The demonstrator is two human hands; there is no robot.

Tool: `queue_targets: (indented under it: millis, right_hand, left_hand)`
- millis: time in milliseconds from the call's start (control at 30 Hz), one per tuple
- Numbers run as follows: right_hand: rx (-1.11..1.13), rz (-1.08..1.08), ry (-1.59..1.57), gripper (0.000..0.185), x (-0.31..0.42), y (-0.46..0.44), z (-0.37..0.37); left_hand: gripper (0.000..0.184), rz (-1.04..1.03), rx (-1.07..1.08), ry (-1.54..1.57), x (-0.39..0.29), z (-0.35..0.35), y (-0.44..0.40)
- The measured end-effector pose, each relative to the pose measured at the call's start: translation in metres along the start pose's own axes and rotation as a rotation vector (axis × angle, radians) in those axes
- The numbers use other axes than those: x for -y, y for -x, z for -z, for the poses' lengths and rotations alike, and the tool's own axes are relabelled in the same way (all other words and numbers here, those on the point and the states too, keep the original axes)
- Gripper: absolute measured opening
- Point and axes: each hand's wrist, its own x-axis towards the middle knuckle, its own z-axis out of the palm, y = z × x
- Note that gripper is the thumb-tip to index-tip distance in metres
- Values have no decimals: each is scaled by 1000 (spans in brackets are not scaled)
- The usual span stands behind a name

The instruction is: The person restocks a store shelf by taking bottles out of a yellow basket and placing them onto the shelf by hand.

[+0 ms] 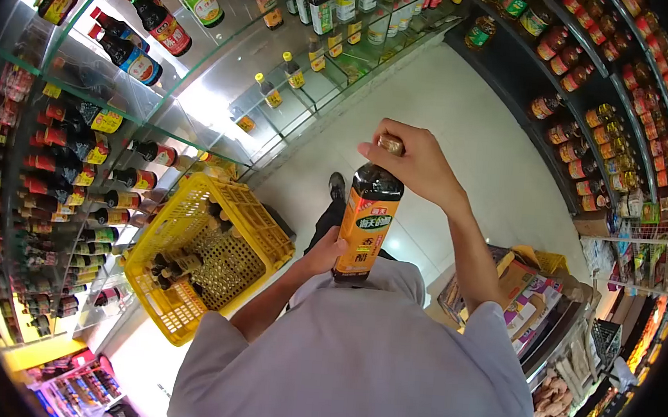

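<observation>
Here the dark, orange-labelled bottle (367,227) is held in front of the grey shirt (373,353), its gold cap (391,143) clasped by the right hand (420,167), its lower side gripped by the left hand (321,253). Off to the left, small bottles (176,265) are cradled in a yellow basket (258,222), and beyond it, glass shelves (228,55) are lined with more bottles.

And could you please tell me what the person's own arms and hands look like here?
The left hand and right hand are bare, with no gloves, and no watch or bracelet shows. The plain, pale grey shirt has short, loose sleeves without visible markings.
</observation>
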Motion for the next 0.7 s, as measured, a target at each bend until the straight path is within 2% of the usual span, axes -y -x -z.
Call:
queue_targets:
  millis: [33,67,100,167,233,300,333,367,433,467,533,567,633,667,700]
  right_hand:
    - [13,10,141,23,0,-8,2]
    - [-15,66,65,20,-4,-15,-1]
    - [-13,63,77,20,-2,-22,-3]
    - [-36,143,28,17,6,-37,-8]
    - [-26,218,67,14,-3,-63,-21]
    - [-131,547,278,13,-9,-97,-38]
    - [-107,558,295,13,-12,-115,-47]
    - [-106,626,357,15,-15,-133,-56]
    - [-89,703,414,16,-21,-160,-64]
    - [-91,729,472,18,-23,-174,-68]
    - [-103,757,522,19,-26,-200,-74]
    - [-120,805,531,20,-28,-209,-76]
    - [-151,826,533,20,-34,-216,-83]
    - [-121,890,595,20,-37,-217,-88]
    - [-93,958,659,20,-41,-220,-93]
  left_hand:
    - [88,-23,-48,-45,3,9,-4]
    - [80,-77,-206,-182,25,28,-9]
    - [80,-83,-200,-173,10,36,-18]
    - [76,54,-47,-575,-31,55,-38]
    - [70,-31,-121,-615,-26,77,-62]
    - [60,-214,-548,-580,-41,83,-87]
    - [51,-136,-573,-448,-38,101,-95]
    - [51,167,-502,-342,-39,126,-93]
    - [55,153,-478,-76,-69,142,-93]
    - [55,145,-488,-72,-88,145,-97]
    - [61,159,-547,264,-134,150,-110]
    - [61,166,-549,257,-144,165,-119]
    - [57,-132,-486,381,-143,202,-135]
    - [56,-214,-554,170,-87,270,-145]
    - [53,-155,-538,520,-151,231,-145]
